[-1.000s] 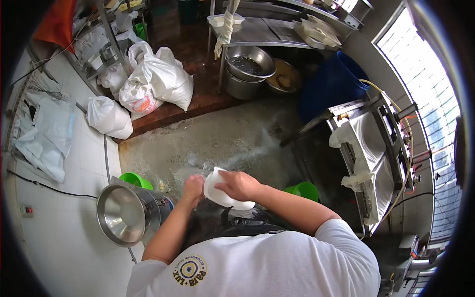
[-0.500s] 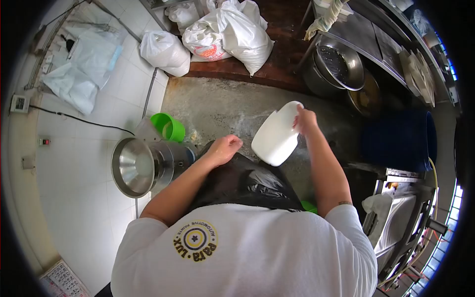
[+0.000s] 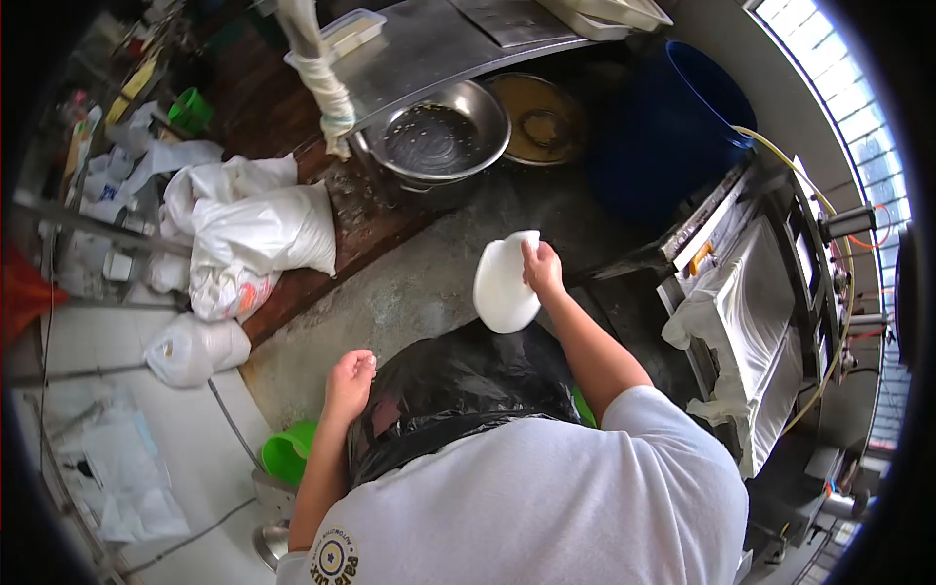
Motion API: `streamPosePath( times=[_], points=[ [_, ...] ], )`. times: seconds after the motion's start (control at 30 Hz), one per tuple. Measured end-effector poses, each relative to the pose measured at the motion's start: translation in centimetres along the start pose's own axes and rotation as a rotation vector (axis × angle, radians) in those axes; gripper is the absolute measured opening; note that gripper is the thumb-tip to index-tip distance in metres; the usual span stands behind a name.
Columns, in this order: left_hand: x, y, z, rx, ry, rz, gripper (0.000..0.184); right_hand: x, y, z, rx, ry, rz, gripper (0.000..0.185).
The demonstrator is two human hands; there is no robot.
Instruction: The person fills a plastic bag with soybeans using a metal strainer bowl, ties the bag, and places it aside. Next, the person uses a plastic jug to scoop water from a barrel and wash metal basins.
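My right hand [image 3: 544,268] grips the edge of a white plastic scoop [image 3: 503,288], held tilted in front of my body above the floor. The scoop looks like a cut-open container, and I cannot see anything in it. My left hand [image 3: 349,383] hangs beside the black plastic apron [image 3: 458,366], its fingers curled together with nothing visible in them. Near my left forearm stands a green bucket [image 3: 286,453], partly hidden by the arm.
White sacks [image 3: 263,229] are piled on a brown wooden platform [image 3: 366,219] at the left. Ahead, a large metal bowl [image 3: 434,136] sits below a steel table [image 3: 439,49]. To the right stand a blue barrel [image 3: 673,127] and a cloth-draped machine [image 3: 741,341].
My view and body have turned to the right, towards the blue barrel and machine. The scoop stays in my right hand and is more upright. My left hand is farther from it.
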State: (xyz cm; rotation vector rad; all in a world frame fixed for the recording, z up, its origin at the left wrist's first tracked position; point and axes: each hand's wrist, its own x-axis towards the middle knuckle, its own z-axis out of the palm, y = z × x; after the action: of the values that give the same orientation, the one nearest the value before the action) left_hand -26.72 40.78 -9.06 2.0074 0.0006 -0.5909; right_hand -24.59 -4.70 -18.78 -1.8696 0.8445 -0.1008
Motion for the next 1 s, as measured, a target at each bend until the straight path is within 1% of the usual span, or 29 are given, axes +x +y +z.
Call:
streamPosePath(
  times=[0.03,0.07,0.1,0.13,0.2,0.27,0.33,0.4,0.47,0.5,0.53,0.57,0.6,0.67,0.7,0.73,0.77,0.8,0.83,0.87,0.9,0.93,1.0],
  points=[
    [1.2,1.7,0.2,0.007,-0.022,0.006,0.033,-0.2,1.6,-0.6,-0.166,0.125,-0.108,0.052],
    [2.4,3.5,0.5,-0.029,-0.043,-0.079,0.032,-0.6,3.2,-1.2,-0.336,0.249,-0.213,0.059],
    [3.7,4.9,0.7,-0.063,-0.065,-0.164,0.032,-1.5,3.5,-2.6,-0.364,0.187,-0.128,0.06],
    [5.2,5.6,0.8,-0.057,-0.091,-0.157,0.032,-2.6,3.8,-3.9,-0.39,0.125,-0.042,0.061],
    [8.5,6.7,0.9,-0.01,-0.174,-0.183,0.032,-4.3,5.9,-6.0,-0.512,0.08,0.023,0.061],
    [12.1,7.3,0.9,0.009,-0.237,-0.141,0.031,-6.0,7.9,-8.0,-0.615,0.023,0.098,0.062],
    [16.0,7.7,1.1,0.023,-0.296,-0.094,0.03,-8.2,6.0,-10.1,-0.718,-0.09,0.354,0.062],
    [20.4,8.1,1.2,0.089,-0.327,0.072,0.028,-9.5,8.6,-10.7,-0.864,-0.103,0.368,0.061],
    [24.4,9.1,1.0,0.082,-0.349,0.104,0.027,-9.6,4.9,-11.5,-0.778,-0.365,0.825,0.061],
    [26.3,9.8,0.8,0.097,-0.347,0.174,0.027,-9.6,6.6,-11.3,-0.825,-0.409,0.877,0.061],
    [28.3,10.3,0.7,0.108,-0.342,0.243,0.028,-9.6,4.8,-11.1,-0.801,-0.41,0.965,0.059],
    [30.2,10.8,0.7,0.085,-0.335,0.304,0.027,-9.3,4.6,-11.1,-0.822,-0.444,0.965,0.059],
    [31.7,12.1,0.4,0.135,-0.339,0.323,0.026,-8.7,4.9,-11.0,-0.843,-0.483,0.963,0.06],
    [34.5,14.3,0.2,0.171,-0.375,0.364,0.026,-5.9,5.2,-11.2,-0.869,-0.546,0.883,0.074],
    [35.6,15.5,0.2,0.171,-0.389,0.371,0.026,-4.0,5.9,-11.5,-0.9,-0.544,0.898,0.075],
    [36.5,16.7,0.3,0.203,-0.402,0.403,0.026,-2.2,5.1,-12.0,-0.907,-0.514,0.89,0.075],
    [37.5,17.7,0.6,0.236,-0.413,0.435,0.026,-0.2,4.0,-12.5,-0.946,-0.452,0.849,0.072],
    [38.4,18.5,1.0,0.239,-0.424,0.443,0.026,1.6,2.2,-13.1,-0.921,-0.341,0.855,0.065],
    [39.3,19.2,1.5,0.231,-0.442,0.429,0.026,2.4,1.9,-13.8,-1.072,-0.129,0.609,0.057],
    [40.0,19.8,2.0,0.225,-0.456,0.412,0.026,2.8,-3.6,-14.2,-0.982,-0.004,0.662,0.05],
    [40.4,20.4,2.6,0.178,-0.477,0.376,0.027,3.4,-5.7,-15.0,-0.995,0.051,0.64,0.046],
    [40.3,21.5,3.2,0.188,-0.473,0.371,0.027,4.0,-6.7,-15.6,-1.05,0.111,0.624,0.046],
    [40.1,23.8,4.1,0.133,-0.572,0.106,0.028,4.5,-8.8,-16.9,-1.074,0.084,0.62,0.048]
  ],
)
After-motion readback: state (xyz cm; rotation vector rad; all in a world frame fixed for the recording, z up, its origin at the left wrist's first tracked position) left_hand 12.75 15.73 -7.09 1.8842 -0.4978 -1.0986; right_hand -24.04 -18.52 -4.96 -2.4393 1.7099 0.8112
